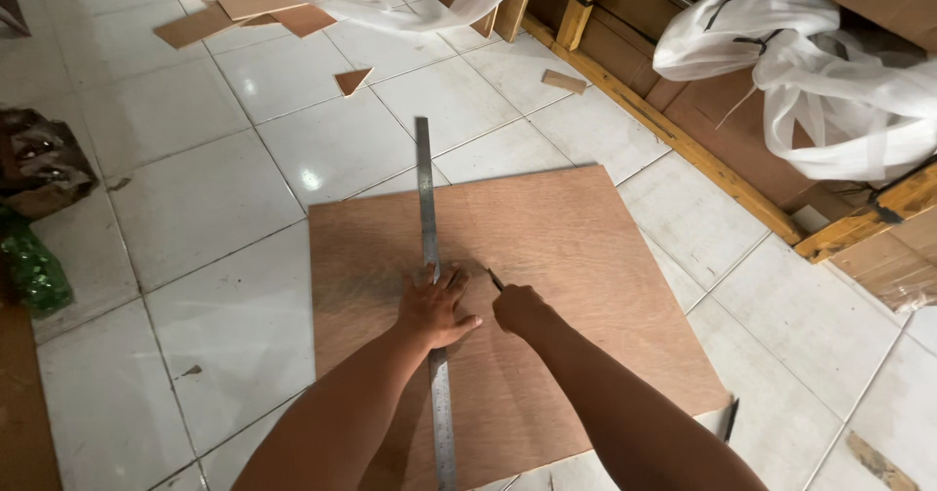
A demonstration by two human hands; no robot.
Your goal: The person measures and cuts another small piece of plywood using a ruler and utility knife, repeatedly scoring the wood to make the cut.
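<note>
I observe a square plywood sheet [547, 315] lying flat on the white tiled floor [224, 208]. A long steel ruler [430, 266] lies across the sheet, running from beyond the far edge to past the near edge, slightly left of the sheet's middle.

My left hand [432, 307] rests palm down on the ruler, fingers spread, pressing it against the sheet about midway along its length. It grips nothing; it lies flat and open over the ruler.

My right hand [521, 308] is closed around a thin dark marking tool [495, 279], of which only the tip shows above the fist. I cannot tell whether it is a pencil or a blade. The tip sits on the sheet just to the right of the ruler and close beside the left hand's fingers.

Beyond the sheet, several plywood offcuts [256, 5] lie scattered on the tiles. A wooden frame [683, 149] runs along the right, with white plastic wrap [820, 81] bunched on it. A green bag [34, 266] sits at the left edge.
</note>
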